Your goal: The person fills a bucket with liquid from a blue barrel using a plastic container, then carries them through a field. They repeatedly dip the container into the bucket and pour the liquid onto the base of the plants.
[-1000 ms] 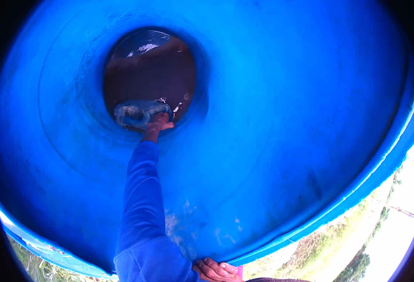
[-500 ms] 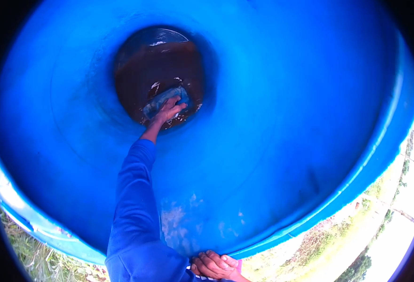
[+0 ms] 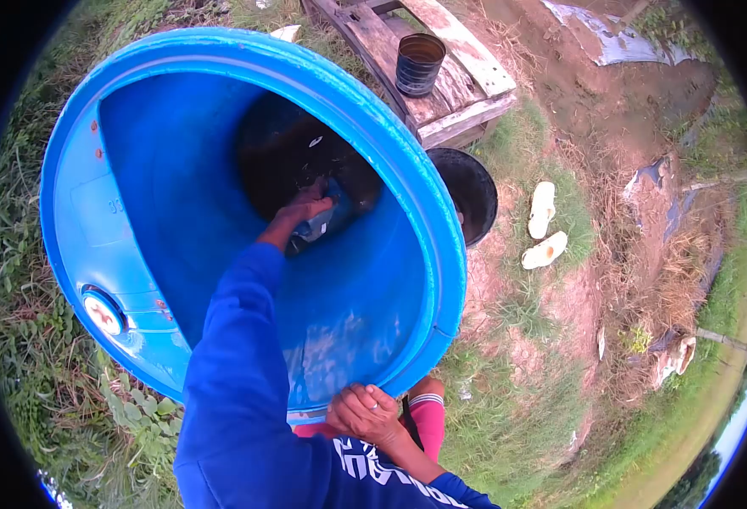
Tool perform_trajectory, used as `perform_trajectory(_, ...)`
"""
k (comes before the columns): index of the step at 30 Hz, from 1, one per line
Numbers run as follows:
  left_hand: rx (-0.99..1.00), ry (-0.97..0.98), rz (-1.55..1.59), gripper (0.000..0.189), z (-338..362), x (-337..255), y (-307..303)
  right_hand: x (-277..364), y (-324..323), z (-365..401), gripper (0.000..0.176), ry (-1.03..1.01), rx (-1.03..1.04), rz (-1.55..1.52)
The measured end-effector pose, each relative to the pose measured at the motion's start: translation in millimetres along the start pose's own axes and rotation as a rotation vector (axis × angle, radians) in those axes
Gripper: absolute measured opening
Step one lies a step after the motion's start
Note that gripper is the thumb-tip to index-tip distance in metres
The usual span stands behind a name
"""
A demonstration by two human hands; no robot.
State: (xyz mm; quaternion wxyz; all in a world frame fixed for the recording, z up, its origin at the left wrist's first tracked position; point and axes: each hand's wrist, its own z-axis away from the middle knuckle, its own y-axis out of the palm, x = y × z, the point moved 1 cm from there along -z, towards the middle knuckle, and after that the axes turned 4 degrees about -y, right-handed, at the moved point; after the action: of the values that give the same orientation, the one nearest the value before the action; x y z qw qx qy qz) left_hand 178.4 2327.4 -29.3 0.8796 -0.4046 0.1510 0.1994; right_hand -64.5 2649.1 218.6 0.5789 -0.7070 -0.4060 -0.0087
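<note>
Change since 1 s back: the view has pulled out. I was looking straight down the bore of the blue barrel [image 3: 178,187], nothing but wall and brown bottom. Now the head is up and back, and I get the whole rim plus the yard around it.

Left hand [image 3: 304,210] has stayed deep inside, arm in past the elbow. It has tracked the cloth [image 3: 329,219] from the near edge of the bottom, across the middle, to low on the right side now (in shadow, so I can't tell whether it sits on wall or bottom). Fingers are curled down over the cloth, clamped on it.

Right hand [image 3: 363,413] hasn't left the near rim. It is closed round the edge, steadying the barrel, which lies tilted with its mouth toward me.

My read: the wiping is mid-stroke, not finished. Pale smears [image 3: 331,339] show on the near inner wall.

No surface as such, just ground: grass left and below, bare dirt to the right.
- Black tub [image 3: 471,191] just behind the right rim, partly hidden by it.
- Wooden pallet [image 3: 454,81] beyond that, with a dark can [image 3: 420,64] upright on it.
- Pale sandals [image 3: 543,208] on the dirt right of the tub, well apart from the barrel.

Outdoors, daylight, nobody else in frame.
</note>
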Motion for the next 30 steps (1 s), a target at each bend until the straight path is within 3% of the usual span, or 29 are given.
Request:
perform_trajectory(4, 0.081, -0.055, -0.291, 0.067, -5.0, 9.7, 11.8, -3.6, 0.5, 0.0, 0.011, -0.018, -0.059, -0.011)
perform_trajectory(7, -0.034, 0.130, 0.353, 0.068, -93.6, 147.7, 84.7, -1.9, 5.1, 2.1, 0.011, 0.017, -0.095, -0.037)
perform_trajectory(8, -0.030, 0.122, 0.348, 0.068, -87.4, 146.0, 79.6, -1.9, 5.5, 3.0, 0.012, 0.017, -0.099, -0.037)
perform_trajectory(10, -0.039, 0.320, -0.604, 0.065, -74.9, 142.1, 68.8, -2.5, 5.7, 2.1, 0.012, 0.021, -0.103, -0.030)
perform_trajectory(11, -0.029, 0.312, -0.605, 0.065, -73.7, 144.8, 70.2, -1.1, 5.5, 3.2, 0.013, 0.020, -0.111, -0.016)
perform_trajectory(13, -0.164, -0.075, -0.083, 0.062, -96.9, 175.4, 68.7, -1.4, 9.2, 4.6, 0.013, 0.025, -0.117, -0.022)
perform_trajectory(17, -0.115, 0.118, 0.026, 0.063, -111.7, 191.4, 59.8, -1.5, 14.1, 9.5, 0.013, 0.026, -0.117, -0.003)
perform_trajectory(19, -0.189, 0.044, 0.568, 0.062, -93.3, 179.1, 60.3, -2.1, 13.1, 9.1, 0.014, 0.026, -0.119, -0.005)
perform_trajectory(20, -0.112, -0.158, 0.123, 0.061, -70.9, 126.2, 38.9, -3.1, 13.0, 8.2, 0.014, 0.022, -0.125, -0.004)
perform_trajectory(21, 0.067, -0.296, -0.615, 0.060, -40.4, 59.6, 11.5, -2.9, 14.0, 8.6, 0.014, 0.027, -0.123, -0.007)
perform_trajectory(22, 0.294, -0.327, -1.090, 0.060, -1.6, -20.1, -21.7, -2.5, 15.1, 9.3, 0.015, 0.021, -0.127, 0.007)
perform_trajectory(25, 0.316, -0.308, -1.265, 0.056, 0.8, -23.3, -20.9, -2.4, 17.4, 11.2, 0.014, 0.007, -0.127, 0.029)
perform_trajectory(26, 0.322, -0.187, -1.128, 0.052, -16.5, 10.4, -19.3, -1.4, 18.0, 11.9, 0.014, 0.005, -0.132, 0.042)
perform_trajectory(29, 0.297, -0.105, -1.087, 0.050, -22.7, 21.1, -17.3, -2.8, 19.9, 13.2, 0.013, -0.003, -0.147, 0.033)
perform_trajectory(30, 0.263, 0.060, -0.998, 0.047, -17.0, 32.1, -24.1, -2.8, 20.4, 13.2, 0.013, -0.005, -0.141, 0.032)
